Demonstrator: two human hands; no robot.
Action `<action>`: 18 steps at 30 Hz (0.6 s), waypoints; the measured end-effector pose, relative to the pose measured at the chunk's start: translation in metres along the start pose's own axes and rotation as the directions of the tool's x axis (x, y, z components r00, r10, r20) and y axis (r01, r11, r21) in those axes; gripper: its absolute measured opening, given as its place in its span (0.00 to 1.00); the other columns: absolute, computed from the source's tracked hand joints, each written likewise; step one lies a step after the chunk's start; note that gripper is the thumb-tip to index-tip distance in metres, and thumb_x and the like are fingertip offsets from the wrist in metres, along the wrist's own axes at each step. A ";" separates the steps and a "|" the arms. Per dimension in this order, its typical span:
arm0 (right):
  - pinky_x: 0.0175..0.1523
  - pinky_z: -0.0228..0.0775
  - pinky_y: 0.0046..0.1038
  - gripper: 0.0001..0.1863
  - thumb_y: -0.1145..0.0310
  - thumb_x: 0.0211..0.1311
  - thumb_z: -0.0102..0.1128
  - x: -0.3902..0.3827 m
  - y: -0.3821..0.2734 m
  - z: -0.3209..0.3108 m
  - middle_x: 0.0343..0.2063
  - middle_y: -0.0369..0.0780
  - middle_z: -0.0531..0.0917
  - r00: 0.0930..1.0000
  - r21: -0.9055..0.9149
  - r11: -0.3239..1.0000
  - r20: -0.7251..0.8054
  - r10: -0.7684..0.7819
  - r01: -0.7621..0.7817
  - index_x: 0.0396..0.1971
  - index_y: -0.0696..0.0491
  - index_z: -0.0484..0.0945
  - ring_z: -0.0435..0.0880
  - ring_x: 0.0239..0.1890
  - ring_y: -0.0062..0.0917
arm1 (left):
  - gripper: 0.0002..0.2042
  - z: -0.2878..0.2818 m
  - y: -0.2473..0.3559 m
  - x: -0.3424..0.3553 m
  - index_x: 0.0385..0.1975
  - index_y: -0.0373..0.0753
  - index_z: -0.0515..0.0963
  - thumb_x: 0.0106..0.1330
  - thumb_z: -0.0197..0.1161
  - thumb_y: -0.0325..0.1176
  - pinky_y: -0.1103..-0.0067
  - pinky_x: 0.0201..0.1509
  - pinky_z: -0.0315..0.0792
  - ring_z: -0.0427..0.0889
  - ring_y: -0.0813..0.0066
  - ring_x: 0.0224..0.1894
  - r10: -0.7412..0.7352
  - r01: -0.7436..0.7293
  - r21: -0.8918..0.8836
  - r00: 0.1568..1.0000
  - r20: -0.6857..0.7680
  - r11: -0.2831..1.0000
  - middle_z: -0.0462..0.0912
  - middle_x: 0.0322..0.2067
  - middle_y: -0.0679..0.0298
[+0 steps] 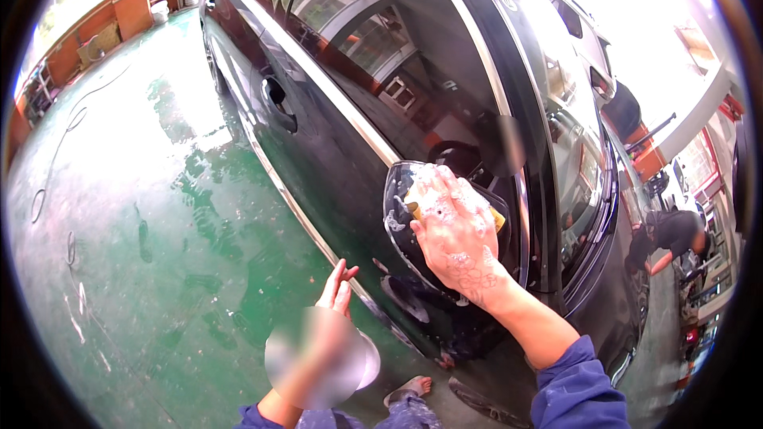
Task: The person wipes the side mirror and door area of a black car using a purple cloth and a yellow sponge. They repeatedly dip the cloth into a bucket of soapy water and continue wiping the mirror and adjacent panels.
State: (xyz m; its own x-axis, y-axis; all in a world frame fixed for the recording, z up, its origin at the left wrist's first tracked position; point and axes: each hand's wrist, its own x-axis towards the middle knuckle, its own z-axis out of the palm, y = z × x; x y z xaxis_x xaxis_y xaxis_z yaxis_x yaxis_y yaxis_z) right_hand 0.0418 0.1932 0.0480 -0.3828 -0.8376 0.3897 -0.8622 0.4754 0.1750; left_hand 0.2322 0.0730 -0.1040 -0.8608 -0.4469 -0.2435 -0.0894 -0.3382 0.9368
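My right hand point(455, 226), wet with white suds, is pressed flat over a yellow sponge point(499, 219). Only the sponge's edges show on either side of the hand. Beneath it is the foam-streaked side mirror point(395, 226) of a black car point(326, 163). My left hand point(336, 292) is low beside the car door, its fingers stretched out and apart from the bodywork. A blur covers its palm. Under that hand is a pale rounded thing point(367, 361), too blurred to name.
A wet green floor point(183, 222) runs along the car's left side, with a thin hose or cord point(56, 151) lying on it. Another person point(668, 237) bends beyond the car's front at right. Bottles and a white bucket point(160, 12) stand by the far wall.
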 end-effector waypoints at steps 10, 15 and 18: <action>0.79 0.56 0.43 0.29 0.60 0.69 0.59 0.002 -0.008 0.005 0.73 0.44 0.72 1.000 -0.019 1.000 0.020 -0.005 0.006 0.67 0.56 0.75 0.66 0.77 0.37 | 0.30 -0.002 0.008 0.002 0.79 0.37 0.59 0.84 0.49 0.45 0.82 0.46 0.74 0.73 0.83 0.34 0.096 -0.098 0.051 0.994 0.047 0.994 0.75 0.70 0.60; 0.79 0.57 0.40 0.33 0.61 0.64 0.66 -0.074 -0.024 0.023 0.73 0.41 0.73 0.997 -0.293 0.956 -0.083 0.001 -0.025 0.69 0.53 0.74 0.68 0.77 0.33 | 0.28 -0.018 0.043 0.048 0.78 0.34 0.61 0.84 0.49 0.41 0.74 0.63 0.73 0.79 0.75 0.51 0.339 -0.358 0.119 0.928 0.151 0.926 0.74 0.70 0.58; 0.76 0.62 0.39 0.34 0.60 0.61 0.67 -0.029 -0.033 0.015 0.71 0.39 0.75 0.968 -0.140 0.962 -0.131 0.215 -0.233 0.68 0.53 0.74 0.70 0.75 0.33 | 0.26 -0.002 0.083 0.102 0.76 0.33 0.64 0.84 0.48 0.38 0.70 0.77 0.58 0.69 0.68 0.70 0.525 -0.578 0.209 0.811 0.259 0.789 0.71 0.72 0.56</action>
State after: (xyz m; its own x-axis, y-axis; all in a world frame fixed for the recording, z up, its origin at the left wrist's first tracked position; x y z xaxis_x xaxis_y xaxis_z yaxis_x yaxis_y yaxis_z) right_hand 0.0760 0.1978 0.0174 -0.5125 -0.6730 0.5334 -0.6940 0.6904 0.2042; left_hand 0.1374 -0.0020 -0.0519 -0.8748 -0.3250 0.3593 0.3219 0.1645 0.9324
